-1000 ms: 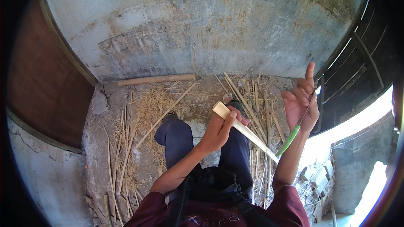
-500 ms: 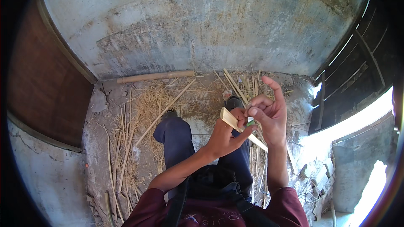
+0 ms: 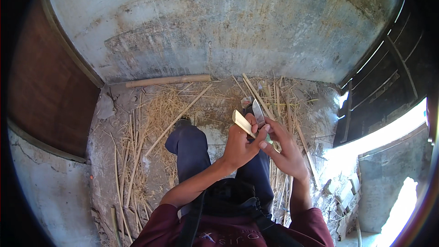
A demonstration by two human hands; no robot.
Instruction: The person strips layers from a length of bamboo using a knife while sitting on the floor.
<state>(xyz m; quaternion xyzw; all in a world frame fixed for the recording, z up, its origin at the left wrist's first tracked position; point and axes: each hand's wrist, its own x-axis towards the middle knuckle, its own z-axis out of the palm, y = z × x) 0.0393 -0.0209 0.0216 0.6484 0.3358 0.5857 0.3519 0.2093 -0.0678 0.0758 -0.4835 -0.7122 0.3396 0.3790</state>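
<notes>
Since a moment ago the right hand [image 3: 283,153] has dropped from its raised, spread pose and closed in against the left hand [image 3: 240,146], its fingers now curled around a knife [image 3: 259,113] with the blade pointing up. Below lies straw litter [image 3: 155,123]. The left hand pinches a pale bamboo strip [image 3: 242,122] in front of the knees.

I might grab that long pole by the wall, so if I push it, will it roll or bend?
The pole looks round and straight, so it would probably roll along the floor if pushed sideways. It lies unbent along the wall, so it seems stiff, not floppy. It resembles dried bamboo, so likely light for its length.
</notes>
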